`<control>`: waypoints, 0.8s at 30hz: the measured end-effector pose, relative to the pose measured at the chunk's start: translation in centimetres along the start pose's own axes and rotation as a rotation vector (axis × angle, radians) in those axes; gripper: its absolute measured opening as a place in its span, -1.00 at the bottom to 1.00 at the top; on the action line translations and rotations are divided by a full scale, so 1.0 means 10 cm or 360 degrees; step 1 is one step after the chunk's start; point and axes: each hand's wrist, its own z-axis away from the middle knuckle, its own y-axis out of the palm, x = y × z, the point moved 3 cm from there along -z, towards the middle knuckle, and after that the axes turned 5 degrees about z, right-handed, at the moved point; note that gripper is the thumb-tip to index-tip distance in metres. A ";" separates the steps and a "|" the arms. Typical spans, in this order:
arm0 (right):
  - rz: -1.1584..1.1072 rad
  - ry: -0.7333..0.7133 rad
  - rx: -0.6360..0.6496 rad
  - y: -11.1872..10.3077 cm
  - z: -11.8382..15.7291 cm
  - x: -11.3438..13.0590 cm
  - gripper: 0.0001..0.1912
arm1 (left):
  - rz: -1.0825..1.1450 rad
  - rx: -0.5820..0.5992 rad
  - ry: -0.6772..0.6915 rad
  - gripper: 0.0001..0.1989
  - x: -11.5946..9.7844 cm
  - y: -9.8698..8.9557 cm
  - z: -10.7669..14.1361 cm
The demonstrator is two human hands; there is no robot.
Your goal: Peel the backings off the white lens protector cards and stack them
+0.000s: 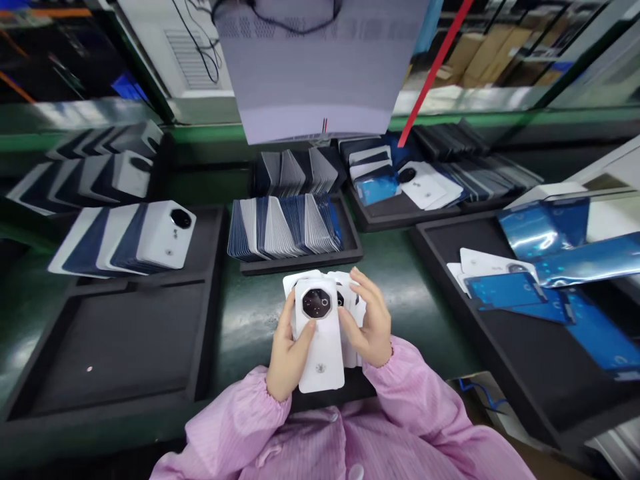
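Note:
My left hand is closed around a white phone back cover, with the thumb on its face and the fingers behind its left edge. The cover has a black octagonal camera window near its top and a small round emblem lower down. Behind it and to its right are more white back covers, partly hidden. My right hand is curled round the right side of these, thumb close to the front cover's right edge and fingers at their upper right. Both hands are over the near edge of the green table.
A black foam tray with fanned white and dark covers is at left. Ahead, another tray holds tightly packed covers. The right tray carries blue film sheets. A grey-white panel and red strip hang above.

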 end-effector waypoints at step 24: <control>-0.1060 0.1045 -0.0410 -0.24 -2.42 -1.26 -0.78 | -0.0081 0.0064 0.0064 -0.32 0.03 -0.03 0.01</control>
